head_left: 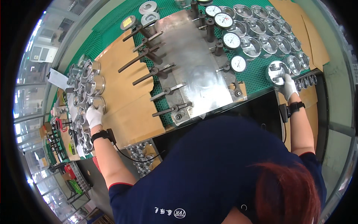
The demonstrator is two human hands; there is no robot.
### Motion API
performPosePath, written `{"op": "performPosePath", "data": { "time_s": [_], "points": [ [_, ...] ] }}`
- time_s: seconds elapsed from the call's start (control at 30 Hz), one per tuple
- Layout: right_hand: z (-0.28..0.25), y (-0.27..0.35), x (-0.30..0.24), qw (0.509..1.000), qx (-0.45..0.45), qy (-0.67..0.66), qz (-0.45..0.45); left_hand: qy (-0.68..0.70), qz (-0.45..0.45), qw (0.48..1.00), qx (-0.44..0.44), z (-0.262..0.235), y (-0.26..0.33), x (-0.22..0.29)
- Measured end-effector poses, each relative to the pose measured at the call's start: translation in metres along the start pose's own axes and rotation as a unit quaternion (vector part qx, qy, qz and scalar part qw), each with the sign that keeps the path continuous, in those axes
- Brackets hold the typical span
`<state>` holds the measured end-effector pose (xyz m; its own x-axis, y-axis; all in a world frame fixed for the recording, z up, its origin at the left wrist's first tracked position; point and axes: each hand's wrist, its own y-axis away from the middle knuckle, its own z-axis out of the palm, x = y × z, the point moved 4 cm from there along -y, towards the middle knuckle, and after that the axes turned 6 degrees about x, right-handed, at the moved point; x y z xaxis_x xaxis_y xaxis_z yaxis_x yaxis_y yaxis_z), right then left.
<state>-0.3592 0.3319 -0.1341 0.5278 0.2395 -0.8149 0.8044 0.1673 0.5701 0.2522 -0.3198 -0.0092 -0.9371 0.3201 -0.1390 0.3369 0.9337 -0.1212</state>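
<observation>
The left hand (94,116) grips a piston (97,103) at the workbench's (261,80) left edge; the right hand (288,85) grips another piston (276,71) at the right-side rows (264,33). With the arms spread wide, either piston could slip or strike its neighbours.

Your hands wear white knit cloth gloves: the left hand (94,116) rests on a shiny bare-metal piston (97,103), the right hand (288,86) on another glossy piston (276,71). The plate (197,67) before you is dull, scuffed steel with a smeared sheen. Matt brown cardboard (123,93) lies beside it on green rubbery mesh (257,74). The gauges (231,40) have glassy white faces.
</observation>
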Motion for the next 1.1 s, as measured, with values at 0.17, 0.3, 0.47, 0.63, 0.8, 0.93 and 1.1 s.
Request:
{"op": "performPosePath", "data": {
  "time_s": [0.17,0.3,0.47,0.63,0.8,0.93,1.1],
  "points": [
    [-0.005,-0.023,0.004,0.996,0.083,-0.009,-0.007,0.084,0.001,0.996,0.002,-0.01,0.045,0.067],
    [-0.003,-0.003,-0.006,0.99,0.113,-0.042,-0.067,0.098,0.026,0.995,0.023,-0.011,0.077,0.068],
    [0.034,0.068,-0.046,0.961,0.09,0.012,-0.26,0.536,-0.208,0.815,-0.074,-0.069,0.133,0.094],
    [0.163,0.177,-0.102,0.896,-0.228,0.159,-0.346,0.715,-0.088,0.669,-0.186,-0.145,0.168,0.192],
    [0.249,0.259,-0.097,0.723,-0.467,0.183,-0.476,0.726,-0.002,0.613,-0.314,-0.136,0.208,0.258],
    [0.25,0.246,-0.098,0.711,-0.374,0.242,-0.545,0.585,0.029,0.733,-0.346,-0.12,0.2,0.282],
    [0.267,0.23,-0.094,0.658,-0.307,0.303,-0.618,0.504,0.309,0.803,-0.078,-0.121,0.204,0.312]
  ]
}}
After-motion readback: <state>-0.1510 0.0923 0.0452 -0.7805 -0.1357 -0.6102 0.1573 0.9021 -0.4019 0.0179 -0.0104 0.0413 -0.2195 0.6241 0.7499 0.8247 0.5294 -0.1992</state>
